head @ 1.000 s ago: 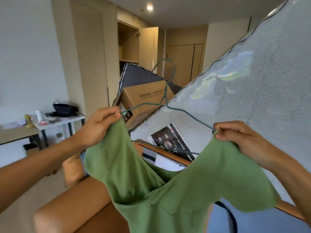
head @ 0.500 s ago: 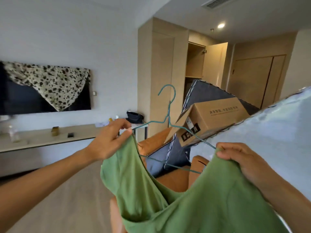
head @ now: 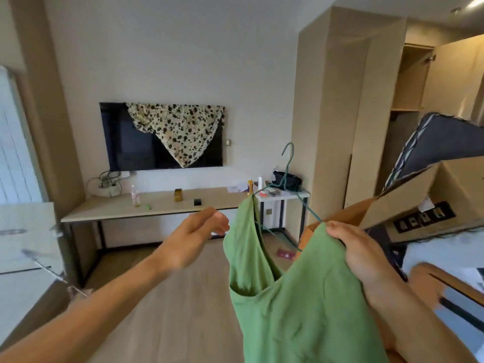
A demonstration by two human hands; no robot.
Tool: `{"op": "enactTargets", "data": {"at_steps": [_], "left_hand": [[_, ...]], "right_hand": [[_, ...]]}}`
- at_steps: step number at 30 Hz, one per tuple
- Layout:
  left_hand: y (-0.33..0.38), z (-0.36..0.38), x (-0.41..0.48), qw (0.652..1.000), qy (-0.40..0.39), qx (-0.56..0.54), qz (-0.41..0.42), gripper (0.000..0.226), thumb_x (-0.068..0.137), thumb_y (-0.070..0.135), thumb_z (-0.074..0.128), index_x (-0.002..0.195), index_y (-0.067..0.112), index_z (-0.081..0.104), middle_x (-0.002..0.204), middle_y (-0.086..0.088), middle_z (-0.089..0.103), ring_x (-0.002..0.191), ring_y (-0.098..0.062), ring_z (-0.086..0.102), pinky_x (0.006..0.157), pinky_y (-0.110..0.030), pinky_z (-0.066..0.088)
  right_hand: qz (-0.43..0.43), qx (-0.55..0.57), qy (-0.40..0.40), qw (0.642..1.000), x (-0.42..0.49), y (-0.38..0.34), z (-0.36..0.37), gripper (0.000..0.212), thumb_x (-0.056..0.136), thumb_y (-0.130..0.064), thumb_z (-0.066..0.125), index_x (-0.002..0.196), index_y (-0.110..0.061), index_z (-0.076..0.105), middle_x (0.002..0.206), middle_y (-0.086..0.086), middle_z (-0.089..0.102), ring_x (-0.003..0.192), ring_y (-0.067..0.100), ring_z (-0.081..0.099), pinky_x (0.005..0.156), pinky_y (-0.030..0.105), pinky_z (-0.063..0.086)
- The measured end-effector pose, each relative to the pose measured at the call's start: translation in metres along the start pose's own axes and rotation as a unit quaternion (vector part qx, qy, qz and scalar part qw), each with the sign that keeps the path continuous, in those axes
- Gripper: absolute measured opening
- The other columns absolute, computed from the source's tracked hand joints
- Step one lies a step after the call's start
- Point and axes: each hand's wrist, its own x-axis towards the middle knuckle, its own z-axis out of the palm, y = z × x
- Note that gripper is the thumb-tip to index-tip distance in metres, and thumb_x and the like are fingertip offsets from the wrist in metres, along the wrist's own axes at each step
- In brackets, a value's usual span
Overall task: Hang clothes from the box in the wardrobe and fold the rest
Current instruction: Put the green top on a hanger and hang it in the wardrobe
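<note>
Green top [head: 301,297] on wire hanger [head: 288,176]: right hand [head: 351,247] pinching one shoulder; left hand [head: 193,237] hanging spread, empty. Next: carrying to wardrobe [head: 408,82].

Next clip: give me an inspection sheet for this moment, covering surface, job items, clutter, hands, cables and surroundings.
Surface: long beige wall desk.
Job's things: green sleeveless garment on teal wire hanger; brown cardboard box; open wooden wardrobe.
Clutter: clear plastic bottle, black bag.
Grippers: left hand open, off the garment; right hand pinching its shoulder.
Cables: tangled wires under wall television.
Surroundings: spotted cloth draped over television.
</note>
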Motion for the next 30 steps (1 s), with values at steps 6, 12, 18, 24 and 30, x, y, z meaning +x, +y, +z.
{"op": "enactTargets", "data": {"at_steps": [6, 12, 18, 24, 30], "left_hand": [[-0.033, -0.031, 0.021, 0.995, 0.061, -0.078, -0.022, 0.038, 0.106, 0.033, 0.041, 0.100, 0.008, 0.069, 0.098, -0.004, 0.076, 0.098, -0.017, 0.071, 0.095, -0.034, 0.052], [-0.085, -0.046, 0.072, 0.990, 0.096, -0.103, -0.023, 0.048, 0.092, 0.044, 0.038, 0.099, 0.008, 0.069, 0.097, -0.004, 0.076, 0.097, -0.018, 0.071, 0.098, -0.044, 0.051], [-0.136, -0.063, 0.152, 0.990, 0.095, -0.104, -0.023, 0.046, 0.090, 0.047, 0.046, 0.100, 0.008, 0.069, 0.099, -0.009, 0.074, 0.098, -0.025, 0.070, 0.096, -0.047, 0.050], [-0.186, -0.084, 0.246, 0.992, 0.086, -0.094, -0.013, 0.043, 0.093, 0.040, 0.045, 0.101, 0.005, 0.067, 0.099, -0.008, 0.074, 0.097, -0.025, 0.069, 0.094, -0.046, 0.050], [-0.248, -0.095, 0.334, 0.985, 0.087, -0.145, -0.029, 0.041, 0.093, 0.035, 0.043, 0.098, 0.002, 0.066, 0.095, -0.010, 0.074, 0.095, -0.031, 0.068, 0.091, -0.045, 0.051]], "right_hand": [[0.018, 0.021, -0.051, 0.998, 0.054, 0.019, 0.110, 0.011, 0.097, -0.023, 0.061, 0.091, -0.021, 0.071, 0.087, 0.004, 0.069, 0.078, 0.021, 0.066, 0.070, 0.031, 0.052], [0.004, 0.011, -0.141, 0.990, 0.125, 0.066, 0.195, 0.027, 0.099, -0.032, 0.058, 0.086, -0.010, 0.068, 0.089, 0.015, 0.073, 0.084, 0.027, 0.068, 0.084, 0.044, 0.053], [-0.056, 0.003, -0.159, 0.986, 0.212, 0.095, 0.259, 0.052, 0.082, -0.047, 0.054, 0.090, 0.004, 0.055, 0.079, 0.021, 0.053, 0.075, 0.022, 0.051, 0.072, 0.037, 0.040], [-0.079, -0.015, -0.146, 0.986, 0.314, 0.110, 0.309, 0.030, 0.096, -0.034, 0.056, 0.070, -0.019, 0.055, 0.073, 0.009, 0.049, 0.070, 0.019, 0.046, 0.067, 0.035, 0.036], [-0.086, -0.020, -0.109, 0.990, 0.405, 0.134, 0.354, 0.032, 0.090, -0.036, 0.055, 0.069, -0.013, 0.045, 0.068, 0.006, 0.039, 0.067, 0.019, 0.036, 0.064, 0.035, 0.030]]}}
